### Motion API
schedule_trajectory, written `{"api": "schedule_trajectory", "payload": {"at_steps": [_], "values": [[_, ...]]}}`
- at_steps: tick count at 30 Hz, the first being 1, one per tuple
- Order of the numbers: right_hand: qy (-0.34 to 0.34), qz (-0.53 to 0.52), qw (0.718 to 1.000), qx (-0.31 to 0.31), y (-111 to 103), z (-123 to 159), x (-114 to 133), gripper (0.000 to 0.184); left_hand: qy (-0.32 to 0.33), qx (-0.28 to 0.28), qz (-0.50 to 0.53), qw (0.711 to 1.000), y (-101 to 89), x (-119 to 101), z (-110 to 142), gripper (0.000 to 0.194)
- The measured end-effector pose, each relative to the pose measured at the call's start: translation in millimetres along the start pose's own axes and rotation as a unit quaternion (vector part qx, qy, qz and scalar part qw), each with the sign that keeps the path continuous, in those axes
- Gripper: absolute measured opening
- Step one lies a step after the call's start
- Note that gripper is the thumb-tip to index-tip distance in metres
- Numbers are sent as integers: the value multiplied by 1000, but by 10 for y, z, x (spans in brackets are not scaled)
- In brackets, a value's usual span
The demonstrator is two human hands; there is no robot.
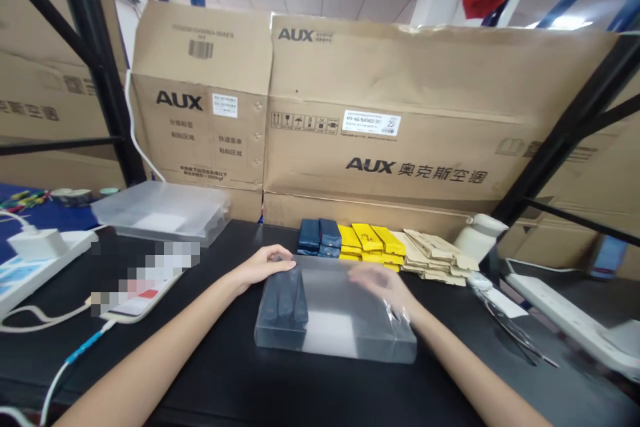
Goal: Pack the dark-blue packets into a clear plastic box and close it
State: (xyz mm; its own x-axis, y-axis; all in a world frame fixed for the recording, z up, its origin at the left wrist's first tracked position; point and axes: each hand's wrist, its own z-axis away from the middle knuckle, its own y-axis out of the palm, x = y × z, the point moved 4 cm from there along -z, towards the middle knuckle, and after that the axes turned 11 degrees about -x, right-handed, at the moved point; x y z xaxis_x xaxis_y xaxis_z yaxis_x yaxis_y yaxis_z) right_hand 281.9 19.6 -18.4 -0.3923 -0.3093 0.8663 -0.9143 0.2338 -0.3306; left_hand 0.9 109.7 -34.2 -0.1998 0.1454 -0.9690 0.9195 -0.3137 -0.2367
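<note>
Left hand [265, 265] rests open on a clear plastic box [340, 320] on the black desk [210, 360]; right hand [385, 287], blurred, grip unclear, reaches inside it.

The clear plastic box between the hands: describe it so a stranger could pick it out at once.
On the black table, in front of the big cardboard cartons, a clear plastic box lies flat between the left hand and right hand. Unlike the other clear box further left, it holds dark blue packets.

The right hand [383, 287] was motion-blurred inside the frosted clear plastic box [345, 327]; left of it, the phone's [143, 290] screen was pixelated.
</note>
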Motion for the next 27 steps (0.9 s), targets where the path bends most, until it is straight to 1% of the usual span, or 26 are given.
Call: {"api": "schedule_trajectory", "payload": {"at_steps": [1, 2, 5, 7, 9, 12, 15, 17, 19, 20, 21, 22, 24, 27], "values": [[13, -26, 995, -99, -161, -60, -61, 21, -2, -1, -1, 1000, -6, -1, -1, 42], [17, -37, 986, -159, -292, -103, -123, 21, -1, -2, -2, 1000, -9, -7, 3, 42], [23, -60, 963, -262, -580, -170, -285, 18, 10, -11, -13, 1000, -4, -51, 31, 41], [23, -71, 950, -303, -671, -176, -342, 15, 7, -11, -28, 1000, 6, -77, 53, 40], [22, -77, 943, -324, -682, -163, -347, 13, 5, -11, -30, 999, 12, -97, 72, 39], [12, -80, 937, -339, -624, -130, -300, 11, 6, -9, -17, 1000, 22, -107, 89, 38], [-2, -76, 931, -357, -580, -98, -265, 10, 12, -25, 1, 1000, 28, -122, 70, 36], [-13, -71, 925, -373, -585, -86, -260, 12, 17, -56, 31, 998, 24, -153, 20, 36], [-24, -66, 918, -391, -611, -78, -260, 15, 25, -108, 65, 992, 11, -199, -67, 36], [-30, -63, 914, -400, -628, -74, -257, 17, 28, -127, 59, 990, 13, -221, -123, 34], [-36, -59, 910, -408, -643, -70, -251, 19, 43, -131, 36, 990, 29, -251, -187, 31], [-40, -57, 907, -414, -657, -66, -244, 20, 62, -132, -10, 989, 52, -279, -256, 28], [-43, -55, 905, -420, -672, -57, -228, 19, 83, -133, -147, 977, 105, -304, -407, 24], [-43, -56, 906, -417, -669, -45, -201, 18, 62, -128, -184, 972, 169, -274, -634, 20]]}}
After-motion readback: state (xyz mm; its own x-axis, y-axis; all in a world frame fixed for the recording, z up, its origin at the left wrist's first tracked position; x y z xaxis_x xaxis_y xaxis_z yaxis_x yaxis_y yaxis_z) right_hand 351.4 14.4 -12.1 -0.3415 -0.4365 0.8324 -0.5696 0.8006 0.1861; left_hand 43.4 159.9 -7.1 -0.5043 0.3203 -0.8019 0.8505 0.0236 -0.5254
